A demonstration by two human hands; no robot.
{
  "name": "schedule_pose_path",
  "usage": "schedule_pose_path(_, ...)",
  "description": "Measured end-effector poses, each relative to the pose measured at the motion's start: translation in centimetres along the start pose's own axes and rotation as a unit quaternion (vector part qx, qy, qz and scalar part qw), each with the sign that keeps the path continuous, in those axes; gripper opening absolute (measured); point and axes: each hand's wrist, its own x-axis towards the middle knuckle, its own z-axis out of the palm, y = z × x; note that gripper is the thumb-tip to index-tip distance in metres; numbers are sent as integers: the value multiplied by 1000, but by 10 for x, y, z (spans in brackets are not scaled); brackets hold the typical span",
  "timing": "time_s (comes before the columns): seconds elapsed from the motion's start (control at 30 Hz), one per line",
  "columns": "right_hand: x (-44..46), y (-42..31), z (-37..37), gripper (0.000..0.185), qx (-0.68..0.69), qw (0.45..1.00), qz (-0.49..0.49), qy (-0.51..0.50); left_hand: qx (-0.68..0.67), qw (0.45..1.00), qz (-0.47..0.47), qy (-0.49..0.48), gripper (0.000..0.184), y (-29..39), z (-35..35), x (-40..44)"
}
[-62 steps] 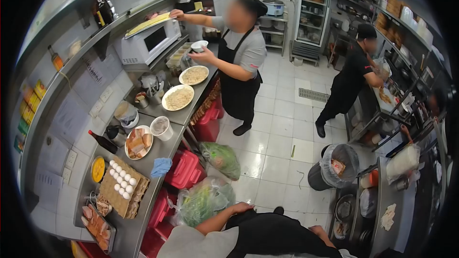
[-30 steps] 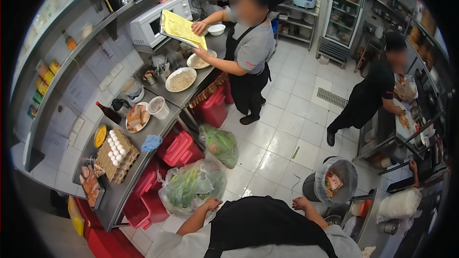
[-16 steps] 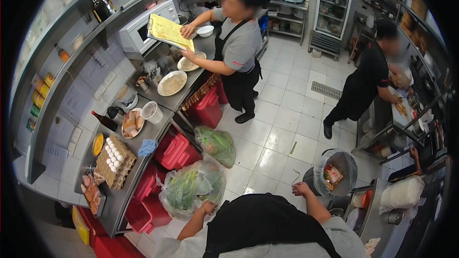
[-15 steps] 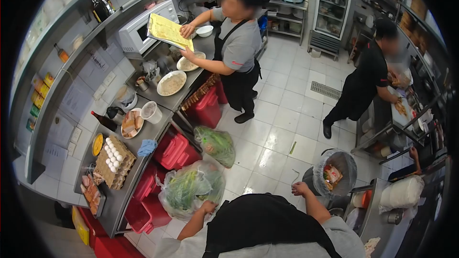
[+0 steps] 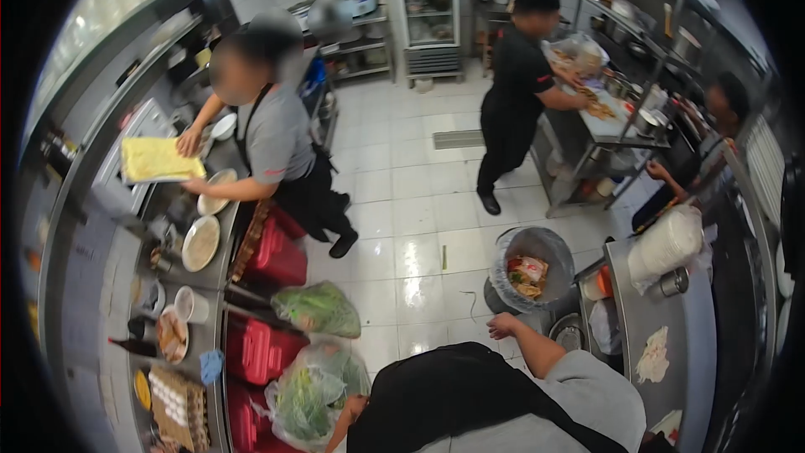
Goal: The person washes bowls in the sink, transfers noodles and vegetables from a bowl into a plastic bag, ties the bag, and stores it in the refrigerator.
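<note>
My left hand (image 5: 356,405) is low in the view, over the right edge of a clear plastic bag of leafy greens (image 5: 306,394). Blur hides whether its fingers grip anything or touch the bag. My right hand (image 5: 503,327) is stretched forward with loose fingers apart and nothing visible in it. Just beyond it is a thin dark strip (image 5: 471,304), apart from the fingers; whether it lies on the floor or is in the air I cannot tell. Beside this hand stands a lined waste bin (image 5: 499,273) with food scraps and packaging (image 5: 528,275) inside.
A person in grey (image 5: 289,138) holds a yellow sheet (image 5: 159,159) at the left counter. Another in black (image 5: 520,101) works at the right-hand table, with a third person (image 5: 725,113) behind it. Red tubs (image 5: 260,351) and another greens bag (image 5: 319,309) edge the tiled floor.
The view has swung right, shifting the room leftward. My right hand and the thin strip now show farther apart. The left hand sits lower in the picture.
</note>
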Motion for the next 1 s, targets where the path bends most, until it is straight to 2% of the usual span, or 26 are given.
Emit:
schedule_pose_path(0.03, 3, -5, -6, 12, -3, 1000, -25, 1, -81, 995, -44, -28, 32, -2, 3, 5)
schedule_pose_path(0.07, 4, -15, -10, 12, -11, 999, -49, 1, -80, 996, -35, -32, 32, -7, 8, 14)
schedule_pose_path(0.13, 13, -54, -16, 13, -34, 990, -138, -19, 15, 992, 124, -12, 32, -2, -5, 39)
schedule_pose_path(0.2, 4, -120, -12, 13, 51, 979, -195, -23, -88, 995, -17, -49, 32, -8, -8, 46)
schedule_pose_path(0.23, -2, -155, -11, 20, 103, 962, -251, -37, -116, 991, -48, -56, 32, -4, -18, 54)
schedule_pose_path(0.27, -51, -201, 6, 34, 127, 948, -291, 11, -131, 987, -72, -61, 32, -2, -29, 63)
schedule_pose_path(0.3, -62, -241, 4, 50, 135, 933, -333, -22, -140, 985, -80, -66, 32, -2, -38, 73)
schedule_pose_path(0.4, -164, -348, 20, 57, 171, 856, -484, -61, -150, 981, -95, -81, 32, -7, -63, 105)
schedule_pose_path(0.47, -213, -396, 22, 58, 176, 740, -637, -128, -147, 981, -91, -92, 33, -15, -78, 130)
schedule_pose_path(0.53, -284, -428, 39, 54, 185, 698, -684, -104, -143, 981, -85, -104, 33, -22, -96, 160)
schedule_pose_path(0.57, -293, -437, 42, 54, 182, 698, -685, -99, -140, 980, -82, -112, 33, -25, -106, 174)
schedule_pose_path(0.63, -300, -451, 43, 41, 35, 652, -755, -68, -139, 980, -76, -125, 33, -27, -132, 205)
schedule_pose_path(0.67, -291, -452, 44, 28, -18, 684, -727, -51, -138, 979, -73, -131, 33, -26, -147, 220)
schedule_pose_path(0.7, -273, -453, 46, 22, -25, 735, -674, -69, -138, 979, -69, -134, 34, -25, -164, 235)
schedule_pose_path(0.77, -199, -441, 39, 23, -83, 803, -590, -20, -156, 976, -77, -133, 34, -21, -205, 265)
schedule_pose_path(0.8, -158, -426, 29, 28, -243, 818, -511, 100, -180, 971, -87, -129, 34, -4, -239, 280)
schedule_pose_path(0.83, -109, -397, 16, 37, -399, 732, -507, 220, -215, 961, -118, -130, 35, 13, -266, 296)
schedule_pose_path(0.87, -74, -362, 9, 45, -484, 732, -401, 262, -265, 936, -184, -142, 36, 4, -272, 322)
schedule_pose_path(0.9, -30, -320, -4, 45, -518, 753, -316, 255, -311, 902, -255, -154, 37, -6, -278, 346)
schedule_pose_path(0.93, 5, -273, -16, 42, -471, 805, -276, 231, -327, 891, -274, -157, 37, -11, -289, 364)
schedule_pose_path(0.97, 50, -218, -33, 37, -450, 835, -242, 203, -346, 891, -267, -123, 36, 1, -309, 376)
schedule_pose_path(1.0, 143, -130, -70, 35, -583, 775, -231, 77, -352, 898, -244, -100, 35, 10, -326, 387)
